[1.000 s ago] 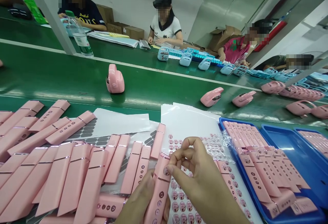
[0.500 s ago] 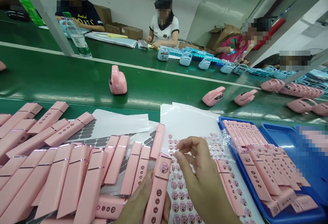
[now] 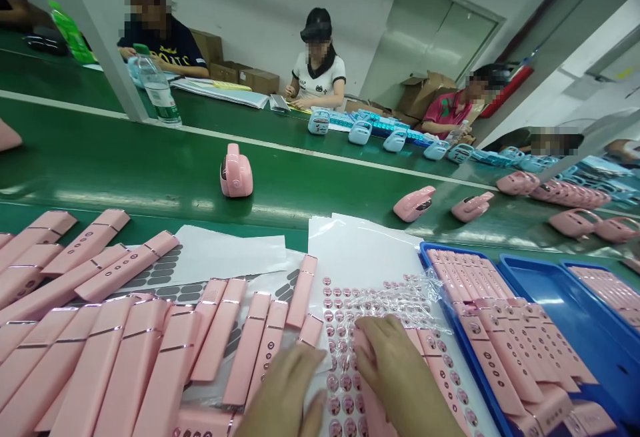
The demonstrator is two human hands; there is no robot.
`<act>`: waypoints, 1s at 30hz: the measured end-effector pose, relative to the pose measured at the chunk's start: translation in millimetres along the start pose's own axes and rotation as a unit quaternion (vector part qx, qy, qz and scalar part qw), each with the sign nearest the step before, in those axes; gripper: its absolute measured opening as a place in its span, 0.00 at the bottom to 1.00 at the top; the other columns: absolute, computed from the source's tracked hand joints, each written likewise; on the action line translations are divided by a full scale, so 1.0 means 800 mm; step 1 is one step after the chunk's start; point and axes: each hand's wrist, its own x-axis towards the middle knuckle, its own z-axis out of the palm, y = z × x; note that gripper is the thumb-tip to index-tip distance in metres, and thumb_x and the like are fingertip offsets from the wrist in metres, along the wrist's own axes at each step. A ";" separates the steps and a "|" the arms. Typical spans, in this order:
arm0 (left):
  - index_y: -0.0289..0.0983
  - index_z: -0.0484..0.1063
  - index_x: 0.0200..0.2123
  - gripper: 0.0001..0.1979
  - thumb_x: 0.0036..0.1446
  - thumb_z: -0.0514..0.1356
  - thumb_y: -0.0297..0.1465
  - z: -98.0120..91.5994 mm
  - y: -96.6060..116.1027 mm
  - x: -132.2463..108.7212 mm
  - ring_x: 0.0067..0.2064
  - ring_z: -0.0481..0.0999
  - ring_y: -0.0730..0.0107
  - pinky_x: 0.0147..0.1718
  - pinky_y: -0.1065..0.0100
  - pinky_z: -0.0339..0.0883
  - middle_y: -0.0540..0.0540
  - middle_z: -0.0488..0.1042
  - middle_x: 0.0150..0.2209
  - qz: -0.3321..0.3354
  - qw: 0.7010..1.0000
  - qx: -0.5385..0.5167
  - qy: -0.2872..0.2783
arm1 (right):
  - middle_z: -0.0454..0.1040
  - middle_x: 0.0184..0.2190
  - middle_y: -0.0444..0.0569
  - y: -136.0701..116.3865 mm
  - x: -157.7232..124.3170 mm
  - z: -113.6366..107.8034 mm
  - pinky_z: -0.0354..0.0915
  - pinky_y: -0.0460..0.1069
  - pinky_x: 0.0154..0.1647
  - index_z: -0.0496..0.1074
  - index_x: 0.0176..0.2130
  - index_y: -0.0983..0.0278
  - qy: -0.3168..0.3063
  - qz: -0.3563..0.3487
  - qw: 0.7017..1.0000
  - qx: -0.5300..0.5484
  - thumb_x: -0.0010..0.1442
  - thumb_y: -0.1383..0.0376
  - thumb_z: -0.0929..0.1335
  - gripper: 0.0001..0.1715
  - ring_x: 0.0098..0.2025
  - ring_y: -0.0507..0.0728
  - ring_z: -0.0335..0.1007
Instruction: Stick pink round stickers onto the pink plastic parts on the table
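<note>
Above the sticker sheet (image 3: 357, 247), your right grip (image 3: 400, 370) is wrapped around a pink device (image 3: 373, 410), likely light, stiff and slick, best held by its long sides, while your left grip's (image 3: 290, 383) hold cannot be told.

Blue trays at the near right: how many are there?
3: the left tray, loaded with pink pieces; the middle tray, its blue bottom showing; and the right tray, holding more pink pieces and cut off by the picture's edge. Others may be hidden underneath.
</note>
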 end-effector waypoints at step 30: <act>0.37 0.65 0.27 0.19 0.43 0.66 0.44 -0.052 -0.003 0.008 0.15 0.65 0.75 0.17 0.72 0.58 0.52 0.68 0.19 -0.149 0.858 -0.489 -0.047 | 0.69 0.22 0.38 0.019 0.156 0.001 0.63 0.48 0.27 0.56 0.37 0.62 -0.049 0.027 0.906 0.420 0.52 0.69 0.68 0.16 0.24 0.51 0.67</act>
